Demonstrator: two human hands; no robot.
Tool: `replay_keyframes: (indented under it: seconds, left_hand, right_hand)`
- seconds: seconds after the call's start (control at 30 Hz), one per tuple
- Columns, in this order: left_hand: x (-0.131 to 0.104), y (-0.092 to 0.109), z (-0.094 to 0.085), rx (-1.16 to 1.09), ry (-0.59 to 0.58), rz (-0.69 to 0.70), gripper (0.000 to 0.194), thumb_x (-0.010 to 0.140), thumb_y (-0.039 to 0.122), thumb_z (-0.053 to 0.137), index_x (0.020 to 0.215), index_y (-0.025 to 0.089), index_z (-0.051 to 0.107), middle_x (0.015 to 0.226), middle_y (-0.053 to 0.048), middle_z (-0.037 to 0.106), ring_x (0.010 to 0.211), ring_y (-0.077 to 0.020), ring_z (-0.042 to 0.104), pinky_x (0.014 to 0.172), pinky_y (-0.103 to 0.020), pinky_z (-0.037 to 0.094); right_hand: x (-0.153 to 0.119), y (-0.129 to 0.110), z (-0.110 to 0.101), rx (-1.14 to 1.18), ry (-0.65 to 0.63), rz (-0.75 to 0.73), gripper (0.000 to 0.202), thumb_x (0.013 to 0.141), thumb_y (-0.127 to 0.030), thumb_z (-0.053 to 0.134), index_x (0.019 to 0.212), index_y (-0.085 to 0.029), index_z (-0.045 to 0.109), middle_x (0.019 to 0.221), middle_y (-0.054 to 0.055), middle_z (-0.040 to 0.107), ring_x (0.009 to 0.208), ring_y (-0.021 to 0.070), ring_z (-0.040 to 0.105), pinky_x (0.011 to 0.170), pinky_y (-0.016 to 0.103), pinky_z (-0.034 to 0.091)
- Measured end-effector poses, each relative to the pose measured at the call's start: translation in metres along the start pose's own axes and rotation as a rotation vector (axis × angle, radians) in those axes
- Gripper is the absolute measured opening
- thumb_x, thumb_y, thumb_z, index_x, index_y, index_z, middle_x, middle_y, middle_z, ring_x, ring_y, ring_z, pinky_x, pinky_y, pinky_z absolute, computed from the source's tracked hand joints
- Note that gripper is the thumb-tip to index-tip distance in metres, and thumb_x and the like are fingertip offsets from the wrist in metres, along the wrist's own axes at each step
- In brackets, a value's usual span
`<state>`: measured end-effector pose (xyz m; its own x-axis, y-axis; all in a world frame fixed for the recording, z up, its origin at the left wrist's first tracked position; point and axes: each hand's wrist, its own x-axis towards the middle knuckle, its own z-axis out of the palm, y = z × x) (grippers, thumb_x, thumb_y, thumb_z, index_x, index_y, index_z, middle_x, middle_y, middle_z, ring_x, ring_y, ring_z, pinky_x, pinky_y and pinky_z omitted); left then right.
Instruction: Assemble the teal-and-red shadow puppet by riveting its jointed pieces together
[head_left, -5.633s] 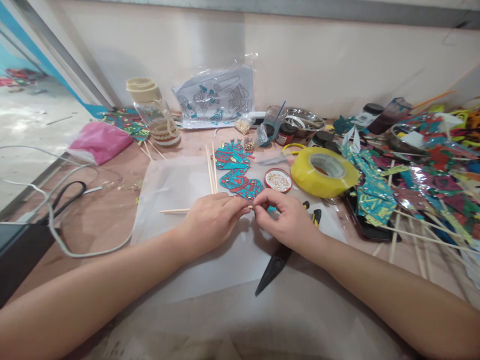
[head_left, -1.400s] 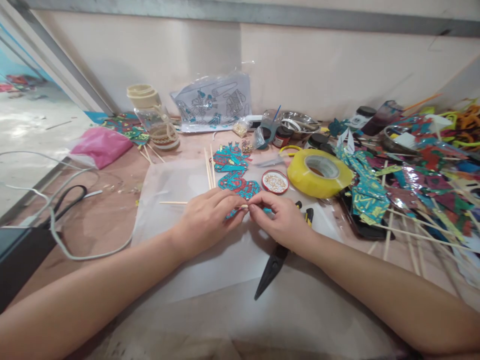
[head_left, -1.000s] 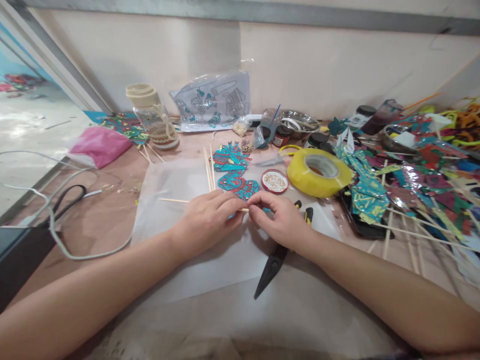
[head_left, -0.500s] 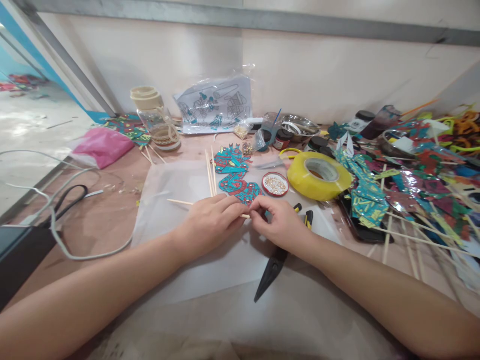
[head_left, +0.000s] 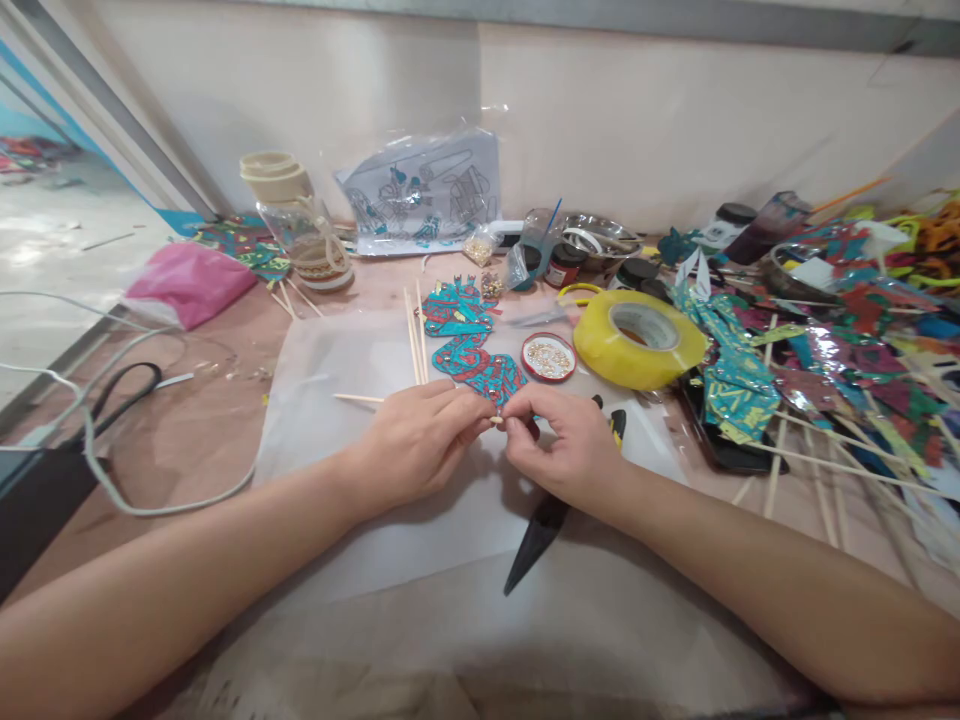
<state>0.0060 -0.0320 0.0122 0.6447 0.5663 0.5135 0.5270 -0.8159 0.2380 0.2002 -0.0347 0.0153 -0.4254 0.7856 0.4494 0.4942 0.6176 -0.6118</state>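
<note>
My left hand (head_left: 427, 435) is closed around a thin wooden stick (head_left: 358, 399), whose pointed end sticks out on the left and whose other end shows between my hands. At that right end the thumb and forefinger of my right hand (head_left: 566, 440) are pinched together; anything between them is too small to make out. Just beyond my fingers lies a blue and red patterned cut-out figure (head_left: 484, 370) with small metal studs. Several loose wooden sticks (head_left: 417, 335) lie left of it. Partly under my right hand is a black-bladed tool (head_left: 534, 550), its handle largely hidden.
A round lid (head_left: 549, 340) of small gold pieces and a yellow tape roll (head_left: 592, 350) lie to the right. Coloured cut-outs on sticks (head_left: 742, 390) are heaped farther right. Bottle (head_left: 289, 225), pink bag (head_left: 189, 285) and white cable (head_left: 94, 440) are at left; a translucent sheet (head_left: 322, 540) lies beneath.
My hands have stayed together, with the stick's right end now showing shorter and tipped differently between them. The whole view has shifted slightly.
</note>
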Motion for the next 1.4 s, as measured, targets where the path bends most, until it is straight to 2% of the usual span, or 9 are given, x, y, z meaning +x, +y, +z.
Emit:
replay_keyframes:
  seconds: [0.2, 0.6, 0.87, 0.97, 1.23, 1.33, 1.4]
  left_hand:
    - [-0.002, -0.005, 0.003, -0.043, -0.003, -0.016, 0.021, 0.097, 0.017, 0.035, 0.093, 0.017, 0.056, 0.081, -0.004, 0.062, 0.075, -0.0160, 0.056, 0.070, -0.027, 0.044]
    - [-0.004, -0.006, 0.005, -0.045, 0.011, -0.006, 0.020, 0.096, 0.016, 0.038, 0.091, 0.015, 0.057, 0.077, -0.004, 0.062, 0.071, -0.0157, 0.055, 0.067, -0.027, 0.045]
    - [-0.002, -0.005, 0.006, 0.155, 0.050, 0.034, 0.018, 0.096, 0.018, 0.045, 0.087, 0.016, 0.060, 0.072, -0.001, 0.065, 0.064, -0.0155, 0.053, 0.062, -0.027, 0.043]
    - [-0.003, -0.002, 0.007, 0.255, 0.077, 0.055, 0.016, 0.095, 0.017, 0.046, 0.087, 0.016, 0.060, 0.072, -0.001, 0.066, 0.063, -0.0159, 0.053, 0.062, -0.028, 0.043]
    - [-0.006, 0.003, -0.001, 0.495, 0.008, 0.190, 0.018, 0.093, 0.010, 0.044, 0.099, 0.013, 0.061, 0.081, -0.002, 0.068, 0.068, -0.0179, 0.056, 0.060, -0.031, 0.043]
    - [-0.006, 0.003, -0.001, 0.483, 0.010, 0.175, 0.018, 0.092, 0.011, 0.045, 0.099, 0.013, 0.061, 0.081, -0.002, 0.068, 0.068, -0.0181, 0.056, 0.060, -0.031, 0.044]
    - [-0.007, 0.002, 0.001, 0.441, 0.010, 0.122, 0.018, 0.092, 0.011, 0.044, 0.096, 0.015, 0.061, 0.078, -0.001, 0.068, 0.067, -0.0178, 0.056, 0.061, -0.031, 0.045]
  right_hand:
    - [-0.001, 0.000, 0.000, -0.004, 0.015, -0.022, 0.011, 0.077, -0.014, 0.049, 0.071, -0.021, 0.054, 0.061, -0.004, 0.058, 0.056, 0.0103, 0.052, 0.057, 0.022, 0.041]
    - [-0.003, 0.004, 0.001, 0.004, -0.006, -0.013, 0.010, 0.078, -0.013, 0.052, 0.071, -0.020, 0.054, 0.061, -0.004, 0.056, 0.057, 0.0098, 0.051, 0.057, 0.021, 0.039]
    - [-0.001, 0.006, 0.003, -0.112, -0.025, -0.084, 0.010, 0.077, -0.012, 0.049, 0.070, -0.018, 0.053, 0.059, -0.003, 0.051, 0.056, 0.0101, 0.046, 0.056, 0.023, 0.034]
    - [0.000, 0.006, 0.004, -0.091, -0.060, -0.018, 0.009, 0.077, -0.012, 0.049, 0.070, -0.018, 0.052, 0.058, -0.004, 0.050, 0.055, 0.0094, 0.046, 0.055, 0.022, 0.032]
    - [0.009, 0.007, 0.004, 0.214, -0.261, 0.347, 0.007, 0.077, -0.020, 0.050, 0.070, -0.019, 0.052, 0.056, -0.006, 0.045, 0.051, 0.0084, 0.040, 0.049, 0.021, 0.030]
    - [0.010, 0.009, 0.003, 0.329, -0.323, 0.388, 0.010, 0.080, -0.024, 0.047, 0.072, -0.019, 0.051, 0.057, -0.006, 0.044, 0.051, 0.0086, 0.039, 0.047, 0.021, 0.030]
    - [0.008, 0.011, 0.002, 0.244, -0.293, 0.314, 0.009, 0.081, -0.023, 0.047, 0.074, -0.019, 0.052, 0.058, -0.006, 0.045, 0.052, 0.0091, 0.040, 0.049, 0.021, 0.031]
